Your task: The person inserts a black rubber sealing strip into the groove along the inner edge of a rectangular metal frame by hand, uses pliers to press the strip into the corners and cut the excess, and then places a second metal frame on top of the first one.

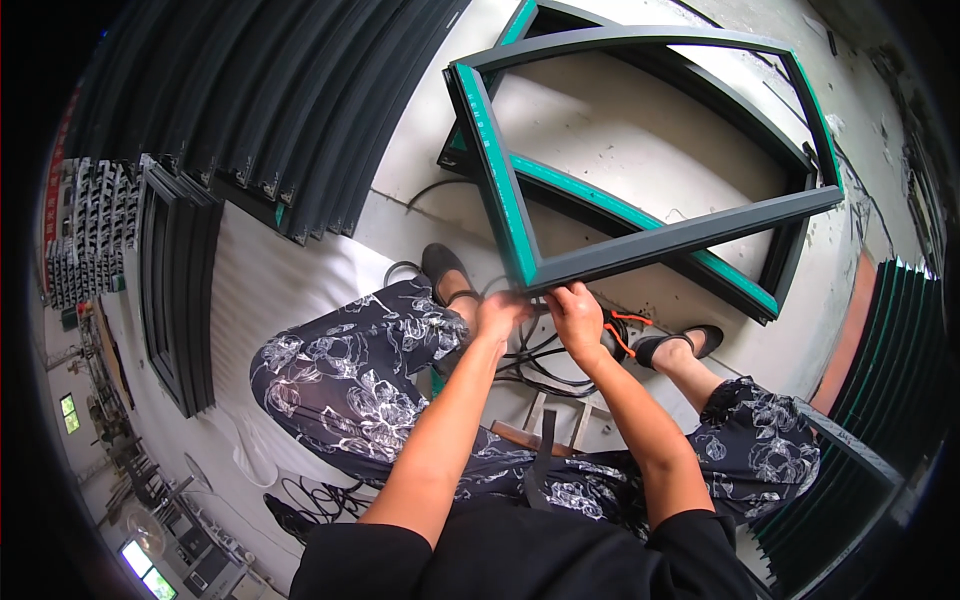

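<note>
A dark grey window frame (655, 245) with green film on its left and right sides lies tilted over a second grey and green frame (600, 190) on the floor. Its near left corner points at me. Just below that corner is my left hand (502, 315), somewhat blurred, its fingers hard to read. My right hand (577, 318) is closed beside it, fingertips at the underside of the near bar. What it pinches, if anything, is hidden. Black cord or strip (545, 365) lies in loops beneath both hands, between my feet.
Orange cord (622, 335) lies by my right foot. Long dark profiles (250, 90) are stacked at the upper left, with several finished frames (180, 285) standing below them. More green-edged profiles (885, 370) stand at the right. A stool or wooden support (575, 425) is between my legs.
</note>
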`<state>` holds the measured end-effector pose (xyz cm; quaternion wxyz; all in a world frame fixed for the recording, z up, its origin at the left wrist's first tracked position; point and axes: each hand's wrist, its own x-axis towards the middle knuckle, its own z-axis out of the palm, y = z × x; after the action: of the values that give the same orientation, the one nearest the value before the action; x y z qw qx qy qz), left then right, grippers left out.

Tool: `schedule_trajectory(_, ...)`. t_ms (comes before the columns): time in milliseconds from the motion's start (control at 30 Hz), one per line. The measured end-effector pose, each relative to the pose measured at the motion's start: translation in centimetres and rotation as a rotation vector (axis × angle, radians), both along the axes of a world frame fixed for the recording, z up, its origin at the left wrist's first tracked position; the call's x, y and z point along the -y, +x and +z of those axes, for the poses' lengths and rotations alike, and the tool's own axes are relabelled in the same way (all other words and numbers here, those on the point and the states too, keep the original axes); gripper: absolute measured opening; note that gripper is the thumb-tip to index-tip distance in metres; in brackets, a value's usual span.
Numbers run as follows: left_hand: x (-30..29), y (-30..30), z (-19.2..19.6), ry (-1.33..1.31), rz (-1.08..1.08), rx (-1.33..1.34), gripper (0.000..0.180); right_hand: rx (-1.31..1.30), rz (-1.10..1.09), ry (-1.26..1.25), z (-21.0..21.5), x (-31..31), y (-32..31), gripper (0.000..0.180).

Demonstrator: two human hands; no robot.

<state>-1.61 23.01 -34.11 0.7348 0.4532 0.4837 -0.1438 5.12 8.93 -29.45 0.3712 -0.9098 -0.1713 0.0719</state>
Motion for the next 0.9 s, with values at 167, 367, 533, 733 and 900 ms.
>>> schedule_trajectory(167, -0.7, 1.3, 0.7, 0.096, -0.028, -0.041, 0.009, -0.125, 0.345, -0.060, 0.9, 3.8, 2.3, 0.029)
schedule_trajectory(367, -6.0, 1.9, -1.0, 0.218, -0.036, -0.079, 0.012, -0.486, 0.358, -0.084, 4.6, 9.0, 6.6, 0.029)
schedule_trajectory(533, -9.5, 4.4, 0.1, 0.279, 0.012, -0.098, 0.012, -0.314, 0.393, -0.344, 7.7, 14.9, 11.6, 0.017)
schedule_trajectory(733, -11.6, 5.9, 0.9, 0.317, -0.009, -0.055, 0.012, 0.155, 0.076, -0.467, 15.1, 25.9, 21.4, 0.027)
schedule_trajectory(900, -11.4, 5.5, 0.0, 0.257, 0.093, 0.011, 0.014, 0.171, -0.045, -0.682, 19.3, 30.8, 24.1, 0.023)
